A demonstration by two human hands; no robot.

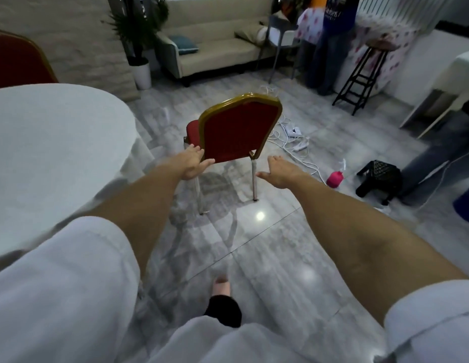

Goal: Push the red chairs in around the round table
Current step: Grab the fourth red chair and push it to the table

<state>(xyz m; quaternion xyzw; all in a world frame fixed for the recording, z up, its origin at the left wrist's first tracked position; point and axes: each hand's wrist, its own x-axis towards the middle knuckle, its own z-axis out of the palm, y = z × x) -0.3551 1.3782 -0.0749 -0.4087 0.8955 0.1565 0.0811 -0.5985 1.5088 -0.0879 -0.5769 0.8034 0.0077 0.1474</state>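
A red chair (238, 129) with a gold frame stands on the tiled floor, its back turned to me, well apart from the round table (52, 153) with a white cloth at the left. My left hand (192, 163) is stretched out, fingers apart, at the lower left corner of the chair's back; whether it touches is unclear. My right hand (279, 172) is open, palm down, just right of the chair's rear right leg, holding nothing. A second red chair (17, 64) shows behind the table at the far left.
White cables and power strips (293, 137) lie on the floor right of the chair. A pink bottle (335, 178) and a black stool (380, 179) sit further right. A sofa (217, 45), a potted plant (141, 48), a tall stool (364, 77) and a standing person (332, 43) are beyond.
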